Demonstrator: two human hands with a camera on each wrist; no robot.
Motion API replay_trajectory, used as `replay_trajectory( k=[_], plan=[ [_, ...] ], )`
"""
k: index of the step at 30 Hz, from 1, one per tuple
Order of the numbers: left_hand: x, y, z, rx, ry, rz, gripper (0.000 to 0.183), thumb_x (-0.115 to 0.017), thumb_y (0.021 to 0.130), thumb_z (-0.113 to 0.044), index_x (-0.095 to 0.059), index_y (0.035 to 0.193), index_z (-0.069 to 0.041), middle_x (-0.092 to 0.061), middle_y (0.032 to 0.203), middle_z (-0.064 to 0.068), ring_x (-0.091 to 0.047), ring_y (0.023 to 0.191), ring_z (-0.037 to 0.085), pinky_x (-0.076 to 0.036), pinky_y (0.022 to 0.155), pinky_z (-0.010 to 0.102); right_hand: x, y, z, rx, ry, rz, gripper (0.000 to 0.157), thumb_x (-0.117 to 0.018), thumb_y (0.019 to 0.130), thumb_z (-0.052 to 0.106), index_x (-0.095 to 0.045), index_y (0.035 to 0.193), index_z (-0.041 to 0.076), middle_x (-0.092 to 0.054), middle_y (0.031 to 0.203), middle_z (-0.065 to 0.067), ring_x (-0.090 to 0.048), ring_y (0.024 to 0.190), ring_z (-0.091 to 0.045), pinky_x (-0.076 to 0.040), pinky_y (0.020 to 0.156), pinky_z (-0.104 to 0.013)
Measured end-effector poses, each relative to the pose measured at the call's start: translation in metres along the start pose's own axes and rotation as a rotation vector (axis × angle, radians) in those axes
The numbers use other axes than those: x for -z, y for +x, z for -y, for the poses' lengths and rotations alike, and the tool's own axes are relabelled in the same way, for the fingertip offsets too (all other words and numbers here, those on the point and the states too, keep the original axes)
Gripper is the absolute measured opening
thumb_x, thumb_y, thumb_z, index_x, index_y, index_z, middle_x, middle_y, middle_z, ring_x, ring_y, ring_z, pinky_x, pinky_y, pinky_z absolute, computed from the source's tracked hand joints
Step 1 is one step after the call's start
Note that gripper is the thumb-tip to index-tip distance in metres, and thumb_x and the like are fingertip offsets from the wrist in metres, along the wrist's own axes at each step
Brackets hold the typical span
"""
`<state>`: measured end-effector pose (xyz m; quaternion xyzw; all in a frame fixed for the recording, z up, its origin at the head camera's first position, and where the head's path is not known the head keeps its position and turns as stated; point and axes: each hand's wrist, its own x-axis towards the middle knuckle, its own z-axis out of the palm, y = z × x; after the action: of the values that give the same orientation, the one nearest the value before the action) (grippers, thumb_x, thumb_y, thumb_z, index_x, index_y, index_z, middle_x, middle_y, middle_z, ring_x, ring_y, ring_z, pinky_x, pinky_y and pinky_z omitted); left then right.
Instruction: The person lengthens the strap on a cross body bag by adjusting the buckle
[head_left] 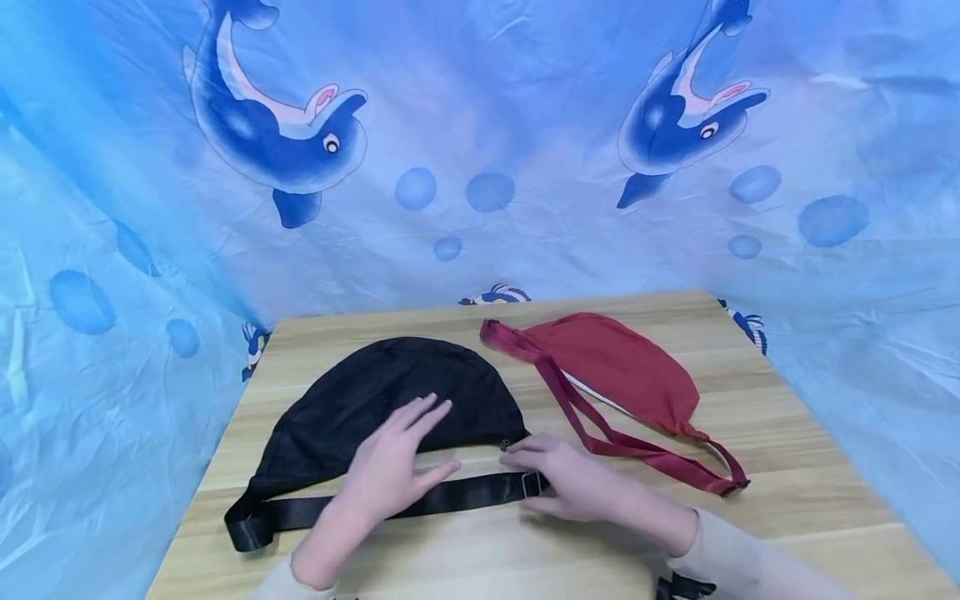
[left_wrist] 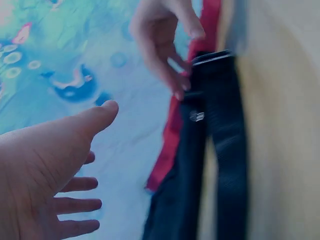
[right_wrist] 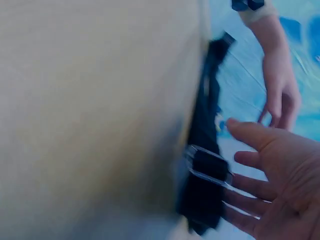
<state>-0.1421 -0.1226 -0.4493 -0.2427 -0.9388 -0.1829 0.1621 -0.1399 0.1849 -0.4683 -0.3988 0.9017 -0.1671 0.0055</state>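
Observation:
A black half-moon waist bag (head_left: 405, 383) lies on the wooden table, its black strap (head_left: 472, 493) stretched along the near side and looped at the left end. My left hand (head_left: 393, 462) hovers over the bag's near edge with fingers spread, holding nothing; the left wrist view shows its thumb and fingers apart. At the bag's right end, my right hand (head_left: 562, 479) is beside the strap's metal buckle (right_wrist: 207, 165). Its fingers look extended behind the buckle in the right wrist view, and whether they touch the strap is unclear.
A dark red waist bag (head_left: 615, 362) with its red strap (head_left: 637, 446) lies at the right rear of the wooden table (head_left: 810, 492). Behind and around the table hangs a blue cloth (head_left: 555, 125) printed with dolphins and bubbles.

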Motion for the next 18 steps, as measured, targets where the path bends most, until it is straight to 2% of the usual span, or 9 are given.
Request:
replay_trajectory(
  k=[4,7,11,14,18],
  plan=[
    [-0.017,-0.008,-0.009,-0.02,-0.059,0.01,0.077,-0.093,0.08,-0.049,-0.067,0.146,-0.019,-0.067,0.147,0.009,-0.066,0.134,0.031,-0.064,0.095,0.05,-0.019,0.007,0.001,0.017,-0.082,0.07,0.051,-0.087,0.091,0.035,-0.072,0.137,0.018,-0.071,0.135,-0.002,-0.069,0.123,-0.016,-0.061,0.103,-0.035],
    [-0.031,-0.014,-0.014,-0.03,-0.094,0.075,0.072,-0.094,0.079,-0.044,-0.07,0.141,-0.017,-0.073,0.139,0.009,-0.071,0.126,0.027,-0.064,0.095,0.048,-0.026,0.006,0.0,0.024,-0.11,0.083,0.049,-0.088,0.09,0.033,-0.074,0.134,0.018,-0.073,0.125,0.0,-0.071,0.111,-0.01,-0.062,0.096,-0.028],
    [-0.044,-0.019,-0.018,-0.053,-0.106,0.175,0.065,-0.095,0.078,-0.04,-0.074,0.134,-0.014,-0.077,0.13,0.004,-0.074,0.117,0.021,-0.064,0.094,0.042,-0.029,0.006,-0.002,0.05,-0.143,0.065,0.047,-0.09,0.087,0.034,-0.077,0.13,0.019,-0.064,0.111,0.004,-0.064,0.09,-0.001,-0.059,0.08,-0.017],
    [-0.049,-0.016,-0.019,-0.073,-0.085,0.202,0.063,-0.096,0.076,-0.039,-0.075,0.13,-0.014,-0.079,0.124,-0.001,-0.074,0.112,0.018,-0.064,0.091,0.038,-0.028,0.009,-0.004,0.114,-0.21,-0.007,0.045,-0.092,0.085,0.032,-0.079,0.125,0.017,-0.06,0.106,0.005,-0.061,0.083,0.0,-0.057,0.074,-0.015],
    [-0.053,-0.006,-0.021,-0.105,-0.052,0.181,0.061,-0.097,0.075,-0.039,-0.077,0.128,-0.015,-0.08,0.116,-0.005,-0.073,0.104,0.014,-0.064,0.085,0.034,-0.021,0.012,-0.006,0.241,-0.297,-0.215,0.044,-0.094,0.078,0.028,-0.08,0.117,0.012,-0.069,0.103,0.005,-0.068,0.085,-0.003,-0.06,0.075,-0.017]
  ],
)
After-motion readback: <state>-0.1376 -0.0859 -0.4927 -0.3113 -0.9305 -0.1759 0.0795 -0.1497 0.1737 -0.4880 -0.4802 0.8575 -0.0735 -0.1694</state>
